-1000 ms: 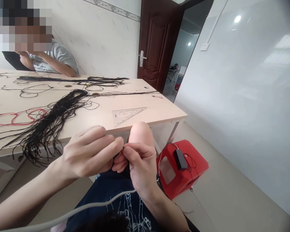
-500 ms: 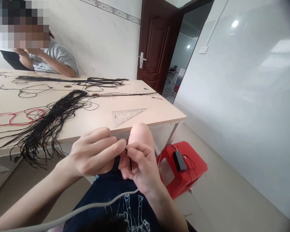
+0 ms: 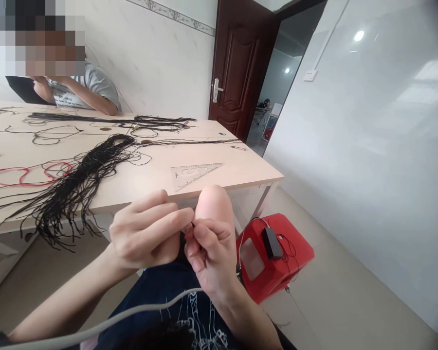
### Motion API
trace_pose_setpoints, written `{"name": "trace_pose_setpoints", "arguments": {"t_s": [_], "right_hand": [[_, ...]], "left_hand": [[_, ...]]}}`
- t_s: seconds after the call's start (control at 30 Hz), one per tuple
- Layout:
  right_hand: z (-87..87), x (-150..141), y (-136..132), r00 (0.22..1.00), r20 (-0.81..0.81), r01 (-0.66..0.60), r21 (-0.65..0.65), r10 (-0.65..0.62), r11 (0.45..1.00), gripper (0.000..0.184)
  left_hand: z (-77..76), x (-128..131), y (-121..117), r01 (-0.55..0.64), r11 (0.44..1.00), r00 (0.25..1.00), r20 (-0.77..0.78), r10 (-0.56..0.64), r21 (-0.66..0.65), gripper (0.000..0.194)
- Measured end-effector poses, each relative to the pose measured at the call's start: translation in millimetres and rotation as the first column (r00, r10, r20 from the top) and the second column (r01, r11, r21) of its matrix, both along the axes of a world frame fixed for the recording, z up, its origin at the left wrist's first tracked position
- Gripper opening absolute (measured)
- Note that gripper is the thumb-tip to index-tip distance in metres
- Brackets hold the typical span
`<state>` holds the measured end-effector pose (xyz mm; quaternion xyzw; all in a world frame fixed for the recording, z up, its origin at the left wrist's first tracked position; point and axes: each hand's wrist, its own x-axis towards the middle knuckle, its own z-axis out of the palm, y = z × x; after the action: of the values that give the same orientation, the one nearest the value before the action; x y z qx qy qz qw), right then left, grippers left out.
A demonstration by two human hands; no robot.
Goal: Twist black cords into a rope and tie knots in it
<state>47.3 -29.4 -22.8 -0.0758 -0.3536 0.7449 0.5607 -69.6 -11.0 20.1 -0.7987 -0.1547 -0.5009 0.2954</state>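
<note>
My left hand (image 3: 146,233) and my right hand (image 3: 208,250) meet in front of my raised knee (image 3: 213,201), just below the table edge. Both hands are closed in a pinch, fingertips touching each other. A thin black cord (image 3: 192,225) shows between the fingertips; most of it is hidden by my fingers. A thick bundle of black cords (image 3: 76,184) lies on the light wooden table (image 3: 160,177), its loose ends hanging over the front edge left of my left hand.
A clear triangle ruler (image 3: 193,172) lies near the table edge. Red cord loops (image 3: 25,175) lie at the left. Another person (image 3: 76,90) sits at the far side. A red stool (image 3: 277,253) carries a black box (image 3: 271,242). A brown door (image 3: 237,73) stands behind.
My hands stayed together at the knee; my right fingers shifted slightly on the cord and the pinch point rose a little. The view moved slightly.
</note>
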Motion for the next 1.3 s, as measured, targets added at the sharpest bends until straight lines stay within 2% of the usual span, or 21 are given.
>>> {"name": "trace_pose_setpoints", "arguments": {"t_s": [0.1, 0.17, 0.3, 0.37, 0.43, 0.5, 0.57, 0.63, 0.73, 0.83, 0.9, 1.03, 1.13, 1.3], "right_hand": [[1.1, 1.6, 2.6, 1.000, 0.011, 0.011, 0.030, -0.011, 1.000, 0.017], [4.9, 1.9, 5.9, 0.999, 0.028, 0.025, 0.074, -0.027, 0.997, 0.018], [4.4, -2.7, 4.9, 0.979, 0.062, 0.182, 0.145, -0.192, 0.973, 0.022], [-2.6, -5.0, 1.0, 0.956, 0.087, 0.264, 0.150, -0.279, 0.953, 0.024], [-10.5, -4.5, -0.9, 0.943, 0.116, 0.297, 0.140, -0.313, 0.945, 0.019], [-14.8, -0.1, 1.9, 0.966, 0.128, 0.212, 0.113, -0.225, 0.971, 0.015], [-13.4, 7.6, 9.1, 0.992, 0.123, -0.008, 0.063, 0.001, 0.998, 0.021], [-7.3, 16.8, 17.3, 0.959, 0.115, -0.263, 0.021, 0.259, 0.965, 0.033], [3.3, 27.3, 24.4, 0.895, 0.153, -0.426, 0.014, 0.419, 0.905, 0.035], [9.0, 29.4, 23.3, 0.860, 0.138, -0.497, 0.012, 0.491, 0.867, 0.027], [9.8, 26.5, 20.6, 0.855, 0.074, -0.515, -0.002, 0.514, 0.857, 0.021], [6.1, 17.2, 16.1, 0.897, -0.007, -0.443, -0.009, 0.443, 0.897, 0.017], [1.8, 14.3, 14.8, 0.908, -0.027, -0.418, -0.003, 0.417, 0.909, 0.015], [5.3, 20.7, 14.6, 0.856, 0.015, -0.516, -0.012, 0.517, 0.856, 0.021]], "left_hand": [[2.3, 2.8, 2.2, 0.058, 0.998, 0.997, -0.056, -0.058, -0.009, 0.028], [4.3, 4.1, 3.5, 0.071, 0.997, 0.997, -0.038, -0.073, -0.039, 0.027], [1.7, 6.8, 2.2, 0.021, 0.995, 0.995, 0.100, -0.012, -0.092, 0.023], [-2.9, 7.2, 0.1, 0.018, 0.993, 0.994, 0.108, -0.006, -0.116, 0.022], [-7.2, 6.1, -1.7, 0.028, 0.990, 0.997, 0.076, -0.017, -0.142, 0.023], [-9.4, 3.8, -2.3, 0.035, 0.987, 0.999, 0.025, -0.032, -0.158, 0.025], [-8.9, 0.9, -1.7, 0.039, 0.987, 0.999, -0.026, -0.044, -0.157, 0.027], [-6.9, -1.9, -0.3, 0.032, 0.987, 0.997, -0.062, -0.043, -0.157, 0.027], [-3.8, -4.9, 2.2, 0.048, 0.987, 0.994, -0.091, -0.063, -0.155, 0.026], [-2.1, -4.4, 3.4, 0.096, 0.982, 0.992, -0.071, -0.109, -0.163, 0.023], [-1.9, -1.5, 2.6, 0.132, 0.963, 0.990, -0.009, -0.138, -0.234, 0.024], [-4.6, 6.7, -1.6, 0.171, 0.912, 0.981, 0.155, -0.120, -0.373, 0.024], [-7.3, 8.9, -1.8, 0.155, 0.939, 0.980, 0.171, -0.106, -0.307, 0.024], [-4.5, 6.0, 6.8, 0.187, 0.977, 0.982, 0.013, -0.187, -0.105, 0.028]]}}
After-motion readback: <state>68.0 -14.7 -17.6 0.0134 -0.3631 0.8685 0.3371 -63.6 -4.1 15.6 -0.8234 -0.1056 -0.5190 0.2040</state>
